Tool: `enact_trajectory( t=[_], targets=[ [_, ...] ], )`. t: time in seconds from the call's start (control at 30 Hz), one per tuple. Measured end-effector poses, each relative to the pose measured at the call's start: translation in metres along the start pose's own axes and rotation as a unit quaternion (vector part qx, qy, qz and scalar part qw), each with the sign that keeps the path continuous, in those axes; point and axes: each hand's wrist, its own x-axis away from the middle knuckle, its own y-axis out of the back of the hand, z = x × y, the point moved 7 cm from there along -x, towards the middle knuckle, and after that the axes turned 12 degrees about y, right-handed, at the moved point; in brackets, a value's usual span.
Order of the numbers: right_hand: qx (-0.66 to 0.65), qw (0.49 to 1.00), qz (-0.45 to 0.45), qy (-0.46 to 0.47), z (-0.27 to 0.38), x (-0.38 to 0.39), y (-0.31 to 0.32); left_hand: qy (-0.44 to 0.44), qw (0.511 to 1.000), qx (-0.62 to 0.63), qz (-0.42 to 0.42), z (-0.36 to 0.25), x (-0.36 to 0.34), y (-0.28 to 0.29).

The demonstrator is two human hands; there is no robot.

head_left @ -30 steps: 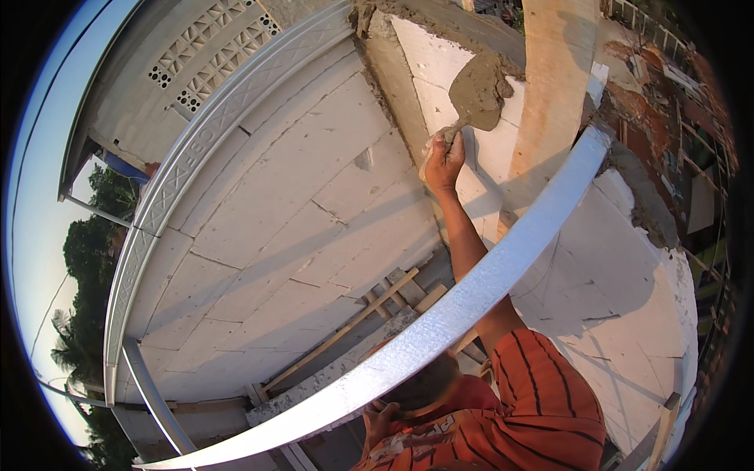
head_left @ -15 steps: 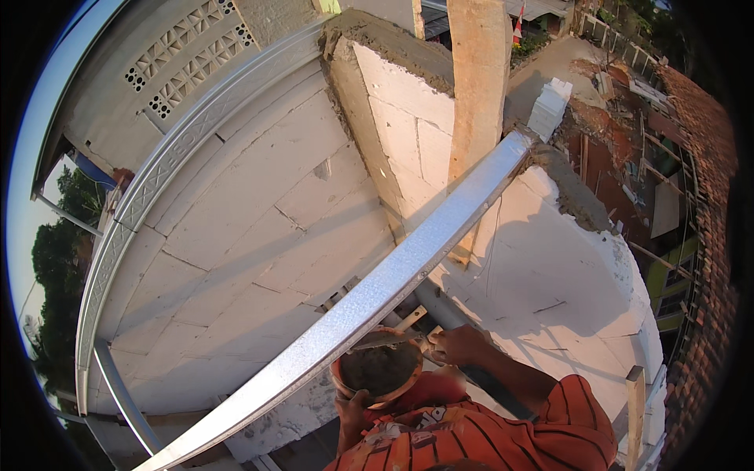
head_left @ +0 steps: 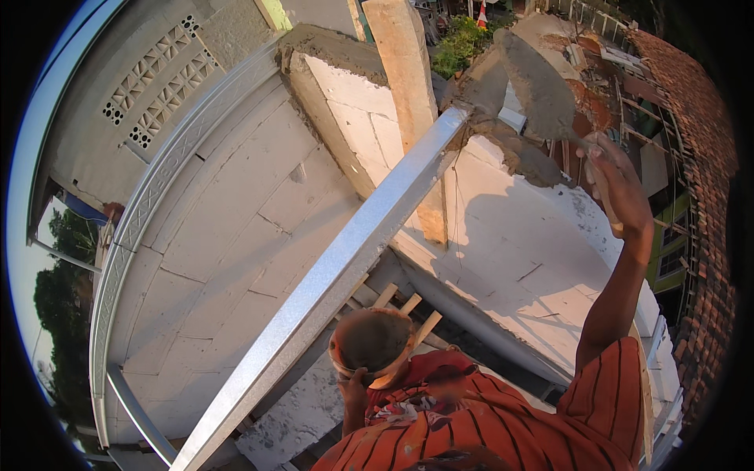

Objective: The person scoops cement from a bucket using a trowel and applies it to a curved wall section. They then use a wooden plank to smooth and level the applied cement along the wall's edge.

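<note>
My right hand [head_left: 616, 184] is closed on the handle of a trowel, raised at the outer end of the right-hand wall. The broad trowel blade [head_left: 540, 90], coated in grey mortar, is tilted above the wet mortar [head_left: 522, 153] on the wall top. Down by my body, my left hand [head_left: 356, 386] grips the rim of an orange bucket [head_left: 402, 363] with grey mortar [head_left: 371, 339] inside. A shiny metal beam [head_left: 330, 279] runs diagonally past the bucket, its far end meeting the mortar-topped wall corner.
A rough concrete post [head_left: 404, 94] stands beside the beam's far end. White block walls [head_left: 228, 228] rise at left and right [head_left: 542, 235]. A lattice metal truss [head_left: 169, 169] curves along the left wall. Wooden battens [head_left: 412, 304] lie beyond the bucket. A tiled roof [head_left: 699, 157] borders the right.
My right hand has swung from the bucket up and out to the far right wall top, carrying the trowel. The left hand still holds the bucket. The view has shifted slightly.
</note>
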Motion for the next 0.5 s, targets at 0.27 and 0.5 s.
enact_trajectory(
  t=[0.27,0.5],
  targets=[
    [0.252,0.931,0.188,0.188,-0.031,-0.239,-0.035,0.037,0.999,-0.008,-0.003,0.004,0.006,0.009],
    [0.147,0.902,0.399,0.079,-0.010,-0.296,-0.199,-0.105,0.909,-0.389,-0.107,0.026,0.042,0.088]
  ],
)
